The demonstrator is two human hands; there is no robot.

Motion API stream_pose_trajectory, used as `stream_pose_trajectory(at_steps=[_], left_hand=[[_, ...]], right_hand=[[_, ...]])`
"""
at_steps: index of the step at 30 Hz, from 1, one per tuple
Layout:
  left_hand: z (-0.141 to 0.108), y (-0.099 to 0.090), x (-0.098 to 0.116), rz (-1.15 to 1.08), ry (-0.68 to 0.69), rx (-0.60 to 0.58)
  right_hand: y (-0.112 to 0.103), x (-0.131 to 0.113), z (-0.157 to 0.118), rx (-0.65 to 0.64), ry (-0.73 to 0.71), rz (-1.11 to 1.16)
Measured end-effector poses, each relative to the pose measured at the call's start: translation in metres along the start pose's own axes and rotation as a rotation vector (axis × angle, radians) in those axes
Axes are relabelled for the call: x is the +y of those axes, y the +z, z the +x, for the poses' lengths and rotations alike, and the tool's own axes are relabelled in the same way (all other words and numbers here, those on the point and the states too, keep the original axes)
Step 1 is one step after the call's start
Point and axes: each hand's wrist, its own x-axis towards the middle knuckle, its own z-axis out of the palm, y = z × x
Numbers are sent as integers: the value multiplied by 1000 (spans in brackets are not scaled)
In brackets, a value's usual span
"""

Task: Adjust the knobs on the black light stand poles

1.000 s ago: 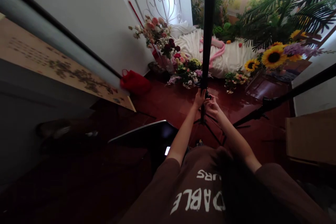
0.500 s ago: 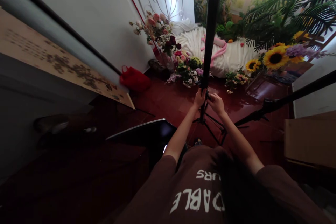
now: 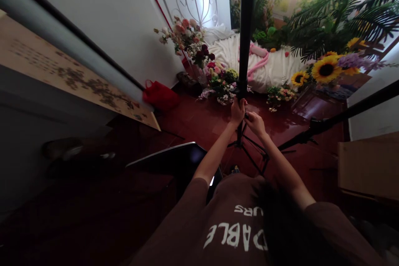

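Note:
A black stand [image 3: 246, 29] rises upright in front of me, its legs spread on the dark red floor. My left hand [image 3: 238, 111] is wrapped round its pole, just below a collar. Close on the right side of the pole, my right hand [image 3: 254, 123] is closed at a small dark knob [image 3: 246, 115], its fingertips pinched on it. The fingers partly cover the knob.
A white-draped bed [image 3: 274, 68] with flowers lies beyond the stand. Sunflowers [image 3: 326, 68] and a second black pole [image 3: 352, 113] are to the right, near a cardboard box [image 3: 368, 164]. A red bag [image 3: 160, 95] and black panel [image 3: 168, 158] are left.
The pole's upper part has shifted slightly left. A collar now shows above my left hand, which sits a little lower on the view. My right hand keeps its pinch at the knob.

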Motion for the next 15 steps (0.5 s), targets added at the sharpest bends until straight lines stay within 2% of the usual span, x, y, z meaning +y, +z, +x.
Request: stream_pose_trajectory(at_steps=[4, 7, 11, 13, 15], left_hand=[[19, 0, 20, -57, 20, -18], [36, 1, 35, -96, 56, -21], [50, 2, 48, -122, 96, -16], [53, 2, 52, -131, 106, -24], [53, 1, 55, -140, 105, -34]], right_hand=[[2, 1, -1, 75, 12, 146], [5, 1, -2, 105, 95, 267], [10, 2, -1, 33, 324, 507], [13, 2, 0, -14, 479, 619], [16, 1, -2, -56, 573, 699]])
